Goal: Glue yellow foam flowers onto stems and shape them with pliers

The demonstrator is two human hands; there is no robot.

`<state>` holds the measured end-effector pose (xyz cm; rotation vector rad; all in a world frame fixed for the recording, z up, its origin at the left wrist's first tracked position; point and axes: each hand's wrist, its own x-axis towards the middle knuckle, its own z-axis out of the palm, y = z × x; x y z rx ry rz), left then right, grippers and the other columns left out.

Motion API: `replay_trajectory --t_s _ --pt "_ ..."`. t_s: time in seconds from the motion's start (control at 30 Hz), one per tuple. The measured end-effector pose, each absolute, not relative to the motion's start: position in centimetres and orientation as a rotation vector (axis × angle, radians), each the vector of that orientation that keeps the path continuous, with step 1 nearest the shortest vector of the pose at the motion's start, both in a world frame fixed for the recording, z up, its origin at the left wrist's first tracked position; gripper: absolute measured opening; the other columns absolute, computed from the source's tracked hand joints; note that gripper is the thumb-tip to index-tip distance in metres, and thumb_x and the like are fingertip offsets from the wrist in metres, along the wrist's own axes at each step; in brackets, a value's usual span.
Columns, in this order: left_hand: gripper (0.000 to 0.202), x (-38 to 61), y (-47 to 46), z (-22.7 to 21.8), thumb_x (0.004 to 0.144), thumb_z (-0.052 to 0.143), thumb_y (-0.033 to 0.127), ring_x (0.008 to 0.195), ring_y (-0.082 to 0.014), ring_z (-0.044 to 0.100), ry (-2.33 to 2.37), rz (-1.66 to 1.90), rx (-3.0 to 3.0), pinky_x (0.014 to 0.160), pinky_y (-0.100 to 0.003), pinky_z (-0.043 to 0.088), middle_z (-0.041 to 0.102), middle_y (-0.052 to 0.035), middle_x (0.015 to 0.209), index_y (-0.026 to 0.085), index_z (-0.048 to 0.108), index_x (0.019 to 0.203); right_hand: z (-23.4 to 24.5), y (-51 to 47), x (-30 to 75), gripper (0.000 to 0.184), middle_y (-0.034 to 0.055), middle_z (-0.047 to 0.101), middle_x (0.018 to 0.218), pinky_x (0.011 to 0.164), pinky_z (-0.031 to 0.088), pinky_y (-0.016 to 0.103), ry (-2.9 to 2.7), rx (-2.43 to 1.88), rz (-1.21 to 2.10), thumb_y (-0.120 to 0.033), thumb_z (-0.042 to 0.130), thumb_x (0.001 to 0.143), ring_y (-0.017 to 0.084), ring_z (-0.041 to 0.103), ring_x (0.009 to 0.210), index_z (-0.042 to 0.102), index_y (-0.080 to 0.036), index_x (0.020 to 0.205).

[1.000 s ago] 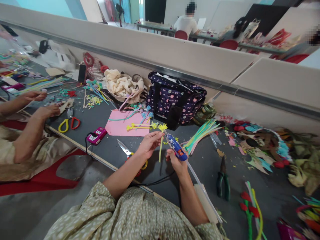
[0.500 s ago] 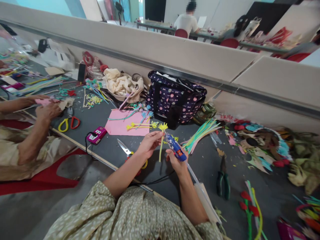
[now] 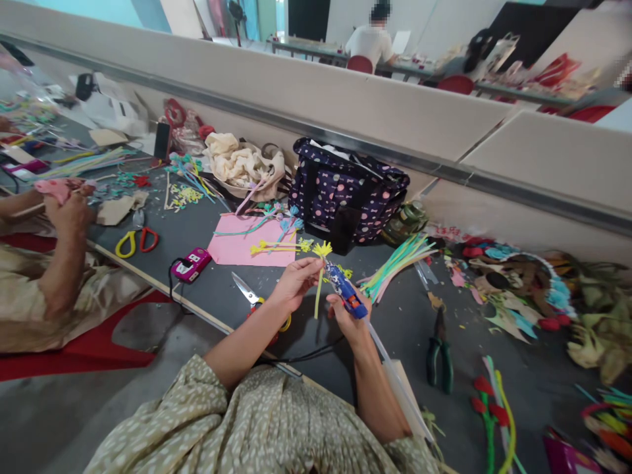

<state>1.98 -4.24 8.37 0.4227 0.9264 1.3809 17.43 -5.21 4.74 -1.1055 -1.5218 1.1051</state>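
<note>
Between the fingertips of my left hand [image 3: 298, 282] is a yellow craft flower [image 3: 322, 250], its stem hanging down below the fingers. My right hand [image 3: 351, 322] grips a blue glue gun [image 3: 347, 292], with a clear glue stick [image 3: 382, 345] trailing from its back. The gun's nozzle points at the flower just under its head; I cannot make out whether they touch. Scissors [image 3: 249, 293] lie partly hidden behind my left forearm. Beyond my hands, finished-looking yellow stems [image 3: 276, 247] rest on a pink sheet [image 3: 237, 247].
A patterned dark bag [image 3: 345, 191] stands against the partition. Right of my hands lie a bundle of coloured stems [image 3: 397, 266], green-handled pliers [image 3: 439, 355] and fabric scraps [image 3: 513, 289]. At left are a purple device [image 3: 191, 264], red-and-yellow-handled scissors [image 3: 135, 242] and a co-worker's hand [image 3: 69, 214].
My hands, the flower and the glue gun have barely moved. The co-worker at left has raised a pink piece off the table and drawn it leftward.
</note>
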Motion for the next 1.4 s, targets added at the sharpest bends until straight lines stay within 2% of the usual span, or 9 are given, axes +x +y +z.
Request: replay_trajectory --t_s 0.47,0.8,1.03,1.2,1.4 --pt "0.029 2.2 -4.3 8.6 0.059 0.086 0.035 0.053 -0.0063 0.054 0.938 1.382 0.422 0.054 -0.020 0.040 0.064 0.0001 0.063 0.014 0.071 0.072 4.8 -5.3 17.6 0.024 -0.0051 0.056 0.044 0.039 0.046 0.025 -1.517 -1.127 1.077 -0.044 0.073 0.074 0.015 0.056 0.038 0.063 -0.022 0.076" --pt "0.024 2.1 -4.3 8.5 0.061 0.084 0.035 0.053 -0.0056 0.046 1.045 1.482 0.570 0.054 -0.020 0.038 0.059 0.0016 0.060 0.015 0.073 0.070 4.7 -5.3 17.7 0.024 -0.0055 0.055 0.045 0.040 0.046 0.025 -1.521 -1.139 1.091 -0.044 0.073 0.075 0.015 0.055 0.037 0.061 -0.022 0.076" --pt "0.019 2.0 -4.2 8.2 0.066 0.079 0.035 0.057 -0.0081 0.045 1.147 1.580 0.748 0.056 -0.022 0.037 0.060 0.0006 0.063 0.017 0.073 0.069 4.9 -5.4 18.2 0.023 -0.0051 0.055 0.050 0.048 0.045 0.025 -1.701 -1.186 0.979 -0.043 0.068 0.081 0.014 0.052 0.045 0.059 -0.022 0.079" --pt "0.020 1.6 -4.2 8.1 0.063 0.081 0.034 0.056 -0.0083 0.045 1.189 1.612 0.744 0.056 -0.022 0.037 0.061 0.0010 0.064 0.017 0.073 0.068 5.5 -5.1 18.3 0.021 -0.0029 0.059 0.058 0.053 0.045 0.025 -1.804 -1.277 0.888 -0.043 0.065 0.082 0.016 0.057 0.052 0.061 -0.022 0.084" --pt "0.020 0.7 -3.9 7.6 0.062 0.081 0.032 0.055 -0.0070 0.050 1.161 1.586 0.590 0.054 -0.020 0.039 0.062 0.0015 0.062 0.016 0.071 0.068 5.1 -3.0 19.9 0.030 -0.0002 0.064 0.064 0.059 0.046 0.029 -1.660 -1.489 0.798 -0.049 0.063 0.081 0.019 0.060 0.059 0.065 -0.020 0.086"
